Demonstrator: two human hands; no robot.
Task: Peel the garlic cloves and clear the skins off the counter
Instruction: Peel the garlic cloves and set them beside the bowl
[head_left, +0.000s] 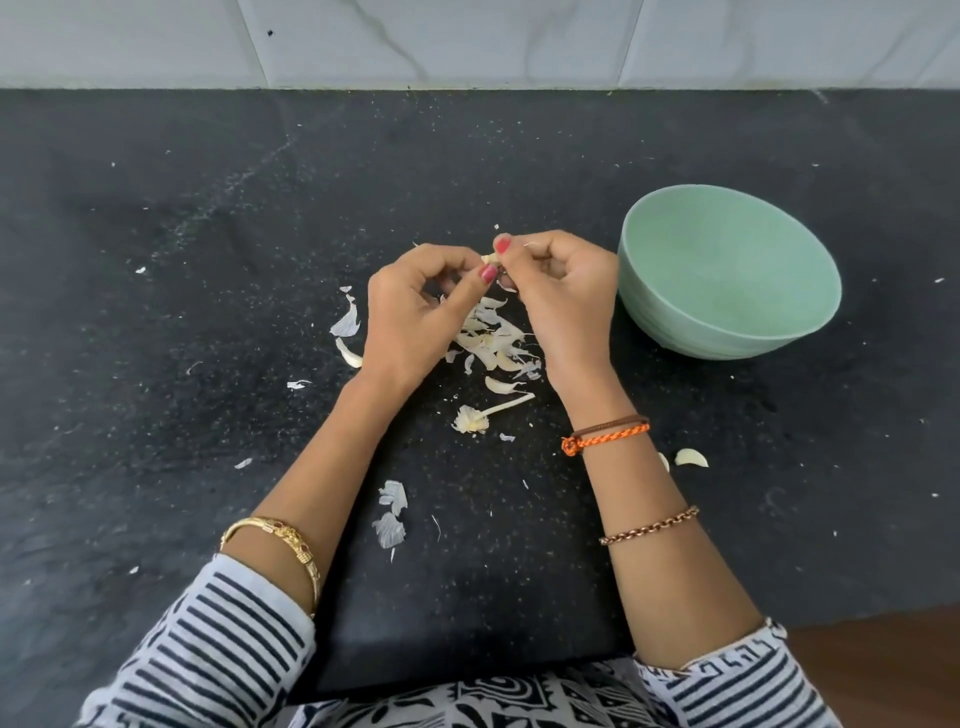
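Above the middle of the black counter (208, 312), my left hand (415, 306) and my right hand (561, 296) meet and both pinch one small garlic clove (489, 258) between thumbs and fingertips. Most of the clove is hidden by the fingers. Directly below the hands lies a heap of pale garlic skins (493, 343). A garlic stem with its root base (478, 418) lies nearer me. More skins (347, 325) lie left of my left hand, and two papery pieces (390, 514) sit between my forearms. A loose clove (691, 458) rests right of my right wrist.
A pale green bowl (727, 332) stands on the counter right of my right hand, and its inside looks empty. A white tiled wall (467, 41) closes the back. Small skin flecks dot the counter. The counter's front edge runs at my body.
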